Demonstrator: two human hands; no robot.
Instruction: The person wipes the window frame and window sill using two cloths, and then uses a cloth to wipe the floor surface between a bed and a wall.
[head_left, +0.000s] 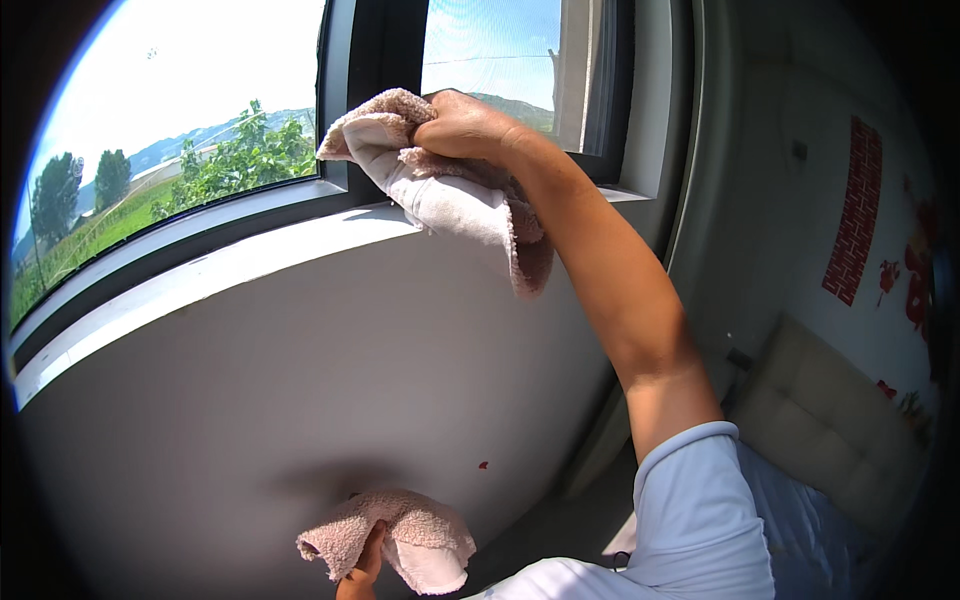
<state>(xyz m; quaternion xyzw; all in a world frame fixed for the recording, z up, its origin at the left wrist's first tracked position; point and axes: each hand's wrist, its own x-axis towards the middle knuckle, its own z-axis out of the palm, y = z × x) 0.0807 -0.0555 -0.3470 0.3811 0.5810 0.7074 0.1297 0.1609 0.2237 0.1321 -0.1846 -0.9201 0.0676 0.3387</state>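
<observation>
My right hand (469, 127) grips a pink fleecy cloth (457, 199) at the dark window frame (386, 52), between the two panes. Part of the cloth hangs down over the edge of the white windowsill (300, 244). Low in the view, my left hand (367, 559) holds a second pink fleecy cloth (420, 525) in front of the wall under the sill. The fingers of both hands are partly hidden by the cloths.
A large glass pane (187, 90) stands at the left, and a screened window section (487, 60) at the right. The wall (300, 375) drops below the sill. A padded headboard (825, 405) and red wall decorations (855, 210) are at the far right.
</observation>
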